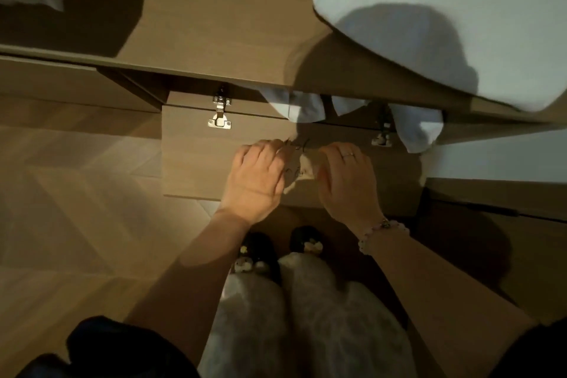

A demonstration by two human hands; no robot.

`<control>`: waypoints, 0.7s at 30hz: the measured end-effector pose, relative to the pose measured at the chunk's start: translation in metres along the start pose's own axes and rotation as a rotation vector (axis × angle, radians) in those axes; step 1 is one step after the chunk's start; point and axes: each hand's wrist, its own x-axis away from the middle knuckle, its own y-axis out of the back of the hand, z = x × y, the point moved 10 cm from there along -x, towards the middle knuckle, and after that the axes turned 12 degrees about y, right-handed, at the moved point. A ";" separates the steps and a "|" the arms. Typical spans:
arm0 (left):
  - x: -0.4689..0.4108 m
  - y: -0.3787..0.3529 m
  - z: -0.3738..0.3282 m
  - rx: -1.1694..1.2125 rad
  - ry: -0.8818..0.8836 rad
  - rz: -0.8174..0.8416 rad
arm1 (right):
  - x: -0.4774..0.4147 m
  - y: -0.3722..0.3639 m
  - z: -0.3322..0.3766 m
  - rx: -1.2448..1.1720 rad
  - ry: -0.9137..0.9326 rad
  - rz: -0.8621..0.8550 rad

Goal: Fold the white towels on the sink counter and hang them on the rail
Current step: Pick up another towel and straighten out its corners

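White towel (445, 9) on the counter's (214, 9) far right corner, overhanging its front edge, left hand (254, 175) and right hand (346, 175) side by side above the open cabinet door (190, 156), fingers curled, together pinching a small blurred tan scrap (302, 167)

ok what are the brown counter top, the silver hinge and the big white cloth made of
Brown counter top: looks like wood-grain laminate or veneer, matte, with faint straight grain.
Silver hinge: shiny metal with bright glints, probably steel.
Big white cloth: soft fabric, likely a cotton towel, with a rounded drooping edge.
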 end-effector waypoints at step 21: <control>-0.101 -0.244 0.065 0.134 -0.028 -0.200 | -0.040 -0.197 -0.149 0.172 0.110 -0.187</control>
